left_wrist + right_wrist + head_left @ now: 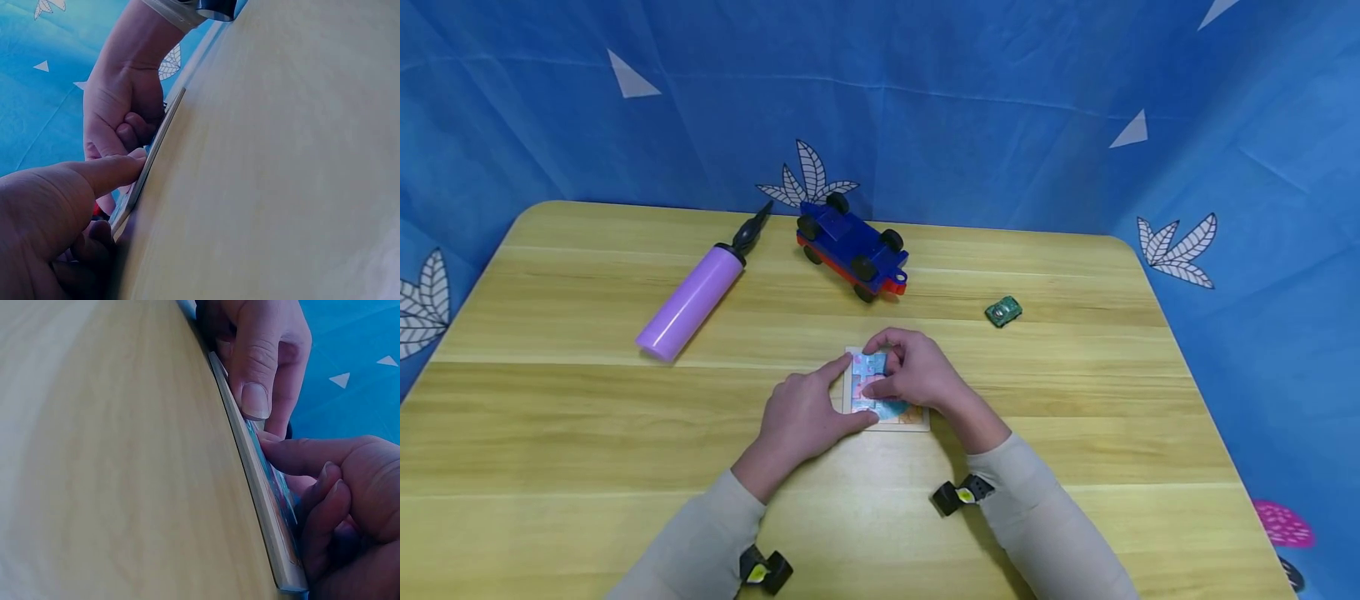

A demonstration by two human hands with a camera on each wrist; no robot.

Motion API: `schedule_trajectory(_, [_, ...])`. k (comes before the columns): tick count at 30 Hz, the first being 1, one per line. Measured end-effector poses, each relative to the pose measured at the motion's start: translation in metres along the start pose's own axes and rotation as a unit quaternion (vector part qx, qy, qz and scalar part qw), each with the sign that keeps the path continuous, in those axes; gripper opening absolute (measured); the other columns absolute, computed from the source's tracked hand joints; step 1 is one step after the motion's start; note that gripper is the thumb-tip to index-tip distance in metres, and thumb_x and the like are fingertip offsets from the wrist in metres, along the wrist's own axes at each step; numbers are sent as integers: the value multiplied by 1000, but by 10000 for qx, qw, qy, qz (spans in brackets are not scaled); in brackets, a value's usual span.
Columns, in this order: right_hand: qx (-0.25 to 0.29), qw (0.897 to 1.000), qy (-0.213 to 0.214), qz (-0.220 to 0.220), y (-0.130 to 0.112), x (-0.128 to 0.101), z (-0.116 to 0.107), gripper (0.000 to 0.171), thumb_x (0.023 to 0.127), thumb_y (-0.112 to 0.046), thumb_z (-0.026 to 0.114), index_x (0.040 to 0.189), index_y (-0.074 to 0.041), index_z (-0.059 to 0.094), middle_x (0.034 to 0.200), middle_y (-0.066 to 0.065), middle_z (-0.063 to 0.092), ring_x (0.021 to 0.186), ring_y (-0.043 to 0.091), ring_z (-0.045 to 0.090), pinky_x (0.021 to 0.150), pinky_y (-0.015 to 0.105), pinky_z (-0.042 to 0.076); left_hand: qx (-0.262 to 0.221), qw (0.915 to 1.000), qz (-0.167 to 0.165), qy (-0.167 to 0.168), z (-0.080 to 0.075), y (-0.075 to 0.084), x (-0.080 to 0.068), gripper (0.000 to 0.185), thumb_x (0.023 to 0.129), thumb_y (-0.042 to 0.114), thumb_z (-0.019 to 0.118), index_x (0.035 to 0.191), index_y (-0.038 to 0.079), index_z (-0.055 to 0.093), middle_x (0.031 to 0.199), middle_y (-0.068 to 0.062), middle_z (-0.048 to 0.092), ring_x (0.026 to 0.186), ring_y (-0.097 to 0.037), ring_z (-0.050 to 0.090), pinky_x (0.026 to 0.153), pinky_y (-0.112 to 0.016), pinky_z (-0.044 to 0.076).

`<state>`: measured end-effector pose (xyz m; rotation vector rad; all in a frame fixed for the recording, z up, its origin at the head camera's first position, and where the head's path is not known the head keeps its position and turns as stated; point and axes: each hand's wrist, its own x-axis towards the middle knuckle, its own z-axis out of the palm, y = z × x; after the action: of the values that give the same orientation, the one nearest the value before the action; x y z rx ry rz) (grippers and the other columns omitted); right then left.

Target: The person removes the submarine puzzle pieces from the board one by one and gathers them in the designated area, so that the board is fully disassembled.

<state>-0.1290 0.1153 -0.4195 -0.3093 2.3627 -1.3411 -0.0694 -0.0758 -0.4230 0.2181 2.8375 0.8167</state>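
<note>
Left hand [801,410] and right hand [919,368] meet at a small puzzle board [901,427], which lies on the wooden surface [1037,400] in front of the person. The step in hand looks like seating or adjusting the printed pieces [870,367] inside the pale frame, with the board braced against sliding. The next move probably calls for light, even pressure from the right fingertips and a steady left side, so that neighbouring pieces are not nudged loose.

The left hand reaches in from the near left, its thumb and forefinger spread wide and fairly straight, touching the board's near edge and far left corner without wrapping round it. The right hand arches over from the right, forefinger bent, thumb tip down on the pieces, a gap between them; whether it pinches a loose piece I cannot tell, because its fingers cover that part
</note>
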Motion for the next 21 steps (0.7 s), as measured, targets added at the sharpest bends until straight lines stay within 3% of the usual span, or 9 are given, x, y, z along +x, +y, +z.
schedule_trajectory(9, [61,9999,-109,-34,1,0,-1,43,71,-3,90,106,-13,68,62,0,45,54,15,43,53,29,36,63,9999,-85,-49,0,2,0,95,73,65,79,149,15,51,129,-12,65,100,-33,66,72,-42,50])
schedule_trajectory(15, [97,9994,-129,-291,3,-1,0,46,72,-3,90,108,-13,62,59,-1,43,54,15,42,56,30,37,88,9998,-131,-76,-1,2,0,96,73,66,79,149,16,50,130,-12,65,99,-33,66,72,-40,50])
schedule_trajectory(21, [22,9994,67,-351,4,-2,1,47,71,-5,91,107,-13,63,61,0,43,56,16,43,60,32,39,99,9999,-117,-63,0,2,0,96,73,66,79,149,16,51,128,-13,66,96,-33,66,68,-39,49])
